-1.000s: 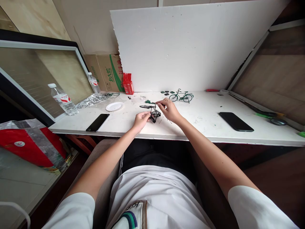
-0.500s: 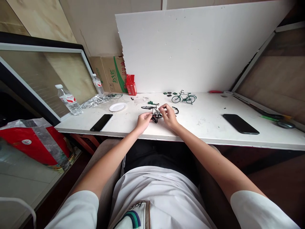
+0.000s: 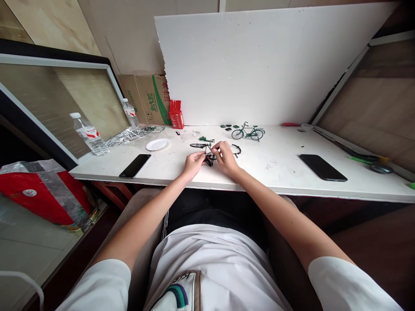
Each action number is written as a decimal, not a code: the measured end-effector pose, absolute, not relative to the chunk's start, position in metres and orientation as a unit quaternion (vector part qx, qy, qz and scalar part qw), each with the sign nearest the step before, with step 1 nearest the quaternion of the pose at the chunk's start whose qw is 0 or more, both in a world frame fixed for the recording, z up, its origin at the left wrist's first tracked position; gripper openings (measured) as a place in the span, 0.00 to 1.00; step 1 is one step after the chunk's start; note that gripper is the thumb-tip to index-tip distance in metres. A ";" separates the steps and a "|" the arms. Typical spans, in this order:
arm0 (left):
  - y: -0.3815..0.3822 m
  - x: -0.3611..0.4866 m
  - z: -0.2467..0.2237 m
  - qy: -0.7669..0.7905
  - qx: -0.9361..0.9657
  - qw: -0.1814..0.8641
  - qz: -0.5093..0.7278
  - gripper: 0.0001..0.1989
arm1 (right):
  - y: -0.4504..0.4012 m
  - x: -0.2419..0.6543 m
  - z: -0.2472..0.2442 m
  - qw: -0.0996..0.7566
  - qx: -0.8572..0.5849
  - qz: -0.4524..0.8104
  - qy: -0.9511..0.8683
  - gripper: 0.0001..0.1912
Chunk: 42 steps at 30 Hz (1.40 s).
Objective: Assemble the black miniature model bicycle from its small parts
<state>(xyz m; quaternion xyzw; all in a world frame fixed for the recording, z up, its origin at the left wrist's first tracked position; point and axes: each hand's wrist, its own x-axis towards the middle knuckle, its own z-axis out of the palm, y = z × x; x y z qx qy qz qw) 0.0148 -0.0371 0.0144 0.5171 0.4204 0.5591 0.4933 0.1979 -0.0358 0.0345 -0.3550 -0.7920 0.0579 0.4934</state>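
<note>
The handled bicycle (image 3: 209,160) is between the left hand (image 3: 193,165) and the right hand (image 3: 226,160), near the counter's (image 3: 275,172) front edge. Behind it and to the right, the other bicycle (image 3: 248,132) stands before the panel (image 3: 243,65). Left of the hands lie a plate (image 3: 158,144) and, nearer the front left corner, a phone (image 3: 135,166). Farther left stands a bottle (image 3: 92,138). Another phone (image 3: 323,167) lies toward the right end. A box (image 3: 177,115) stands just right of the carton (image 3: 146,97).
</note>
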 end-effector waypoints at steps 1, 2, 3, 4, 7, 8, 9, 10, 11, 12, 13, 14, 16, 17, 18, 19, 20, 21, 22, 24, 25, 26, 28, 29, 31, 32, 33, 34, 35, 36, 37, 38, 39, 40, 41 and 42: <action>-0.038 0.015 0.015 0.423 0.516 0.492 0.559 0.18 | -0.035 0.198 0.034 0.499 -0.351 0.055 -0.791 0.17; -0.038 0.015 0.016 0.426 0.515 0.491 0.559 0.17 | -0.035 0.198 0.034 0.504 -0.346 0.052 -0.790 0.17; -0.039 0.015 0.016 0.427 0.515 0.490 0.558 0.16 | -0.034 0.198 0.033 0.508 -0.342 0.049 -0.789 0.17; -0.039 0.016 0.017 0.427 0.516 0.491 0.557 0.16 | -0.034 0.198 0.033 0.510 -0.338 0.046 -0.790 0.17; -0.040 0.016 0.018 0.425 0.516 0.495 0.555 0.15 | -0.032 0.197 0.032 0.509 -0.330 0.043 -0.793 0.17; -0.041 0.016 0.018 0.424 0.515 0.497 0.555 0.14 | -0.032 0.197 0.032 0.510 -0.329 0.042 -0.794 0.17; -0.041 0.016 0.018 0.422 0.515 0.499 0.555 0.14 | -0.032 0.197 0.032 0.511 -0.328 0.041 -0.793 0.17; -0.041 0.016 0.018 0.422 0.514 0.500 0.554 0.14 | -0.032 0.197 0.032 0.512 -0.328 0.040 -0.793 0.17; -0.041 0.016 0.018 0.421 0.514 0.501 0.554 0.14 | -0.032 0.197 0.032 0.512 -0.329 0.040 -0.793 0.17; -0.041 0.016 0.018 0.420 0.514 0.502 0.554 0.14 | -0.032 0.197 0.032 0.512 -0.329 0.040 -0.793 0.17; -0.040 0.016 0.018 0.420 0.515 0.503 0.553 0.14 | -0.033 0.197 0.032 0.512 -0.328 0.040 -0.793 0.17; -0.040 0.016 0.017 0.420 0.515 0.503 0.554 0.14 | -0.033 0.197 0.033 0.512 -0.326 0.041 -0.793 0.17; -0.040 0.016 0.017 0.421 0.514 0.501 0.555 0.14 | -0.034 0.197 0.033 0.513 -0.318 0.044 -0.796 0.18; -0.039 0.016 0.016 0.420 0.515 0.501 0.555 0.15 | -0.034 0.197 0.033 0.514 -0.314 0.044 -0.797 0.19; -0.039 0.016 0.016 0.420 0.515 0.500 0.555 0.15 | -0.035 0.197 0.034 0.513 -0.310 0.044 -0.799 0.20; -0.039 0.016 0.016 0.419 0.516 0.500 0.555 0.15 | -0.035 0.197 0.034 0.513 -0.308 0.042 -0.800 0.21; -0.039 0.015 0.016 0.420 0.517 0.499 0.554 0.15 | -0.035 0.197 0.034 0.513 -0.307 0.038 -0.800 0.22; -0.038 0.015 0.015 0.421 0.518 0.498 0.554 0.15 | -0.035 0.197 0.035 0.516 -0.306 0.034 -0.800 0.22; -0.039 0.015 0.015 0.423 0.518 0.497 0.554 0.15 | -0.035 0.197 0.035 0.519 -0.303 0.030 -0.799 0.22; -0.039 0.015 0.016 0.424 0.520 0.495 0.553 0.14 | -0.035 0.197 0.035 0.525 -0.298 0.026 -0.797 0.21; -0.039 0.015 0.016 0.424 0.521 0.494 0.552 0.15 | -0.034 0.196 0.035 0.528 -0.296 0.026 -0.796 0.21; -0.039 0.015 0.016 0.423 0.522 0.494 0.551 0.15 | -0.034 0.196 0.035 0.529 -0.294 0.026 -0.796 0.20; -0.039 0.015 0.016 0.423 0.524 0.494 0.550 0.15 | -0.034 0.196 0.035 0.529 -0.289 0.025 -0.797 0.18; -0.039 0.015 0.016 0.423 0.525 0.493 0.550 0.15 | -0.034 0.196 0.035 0.530 -0.286 0.023 -0.798 0.18; -0.039 0.015 0.015 0.423 0.526 0.492 0.550 0.15 | -0.034 0.196 0.035 0.529 -0.281 0.017 -0.801 0.16; -0.039 0.015 0.015 0.422 0.526 0.492 0.550 0.15 | -0.035 0.196 0.036 0.527 -0.279 0.014 -0.802 0.15; -0.038 0.015 0.015 0.421 0.527 0.491 0.551 0.15 | -0.035 0.196 0.036 0.525 -0.279 0.011 -0.804 0.15; -0.038 0.015 0.014 0.421 0.528 0.490 0.552 0.15 | -0.036 0.196 0.036 0.523 -0.279 0.009 -0.806 0.15; -0.038 0.015 0.014 0.420 0.528 0.488 0.553 0.15 | -0.036 0.196 0.037 0.520 -0.280 0.006 -0.807 0.15; -0.038 0.015 0.014 0.420 0.528 0.487 0.555 0.15 | -0.037 0.195 0.037 0.518 -0.280 0.002 -0.808 0.14; -0.038 0.015 0.014 0.420 0.527 0.486 0.556 0.14 | -0.038 0.195 0.037 0.517 -0.279 -0.003 -0.809 0.14; -0.038 0.015 0.014 0.421 0.527 0.485 0.557 0.14 | -0.039 0.194 0.038 0.517 -0.277 -0.008 -0.810 0.13; -0.038 0.015 0.014 0.421 0.527 0.484 0.557 0.14 | -0.039 0.194 0.038 0.519 -0.274 -0.014 -0.810 0.12; -0.038 0.015 0.015 0.422 0.527 0.483 0.557 0.14 | -0.039 0.194 0.038 0.522 -0.270 -0.018 -0.809 0.10; -0.039 0.015 0.015 0.423 0.529 0.482 0.556 0.13 | -0.039 0.194 0.037 0.527 -0.267 -0.021 -0.807 0.09; -0.039 0.015 0.016 0.424 0.530 0.481 0.555 0.13 | -0.039 0.194 0.037 0.533 -0.265 -0.021 -0.803 0.07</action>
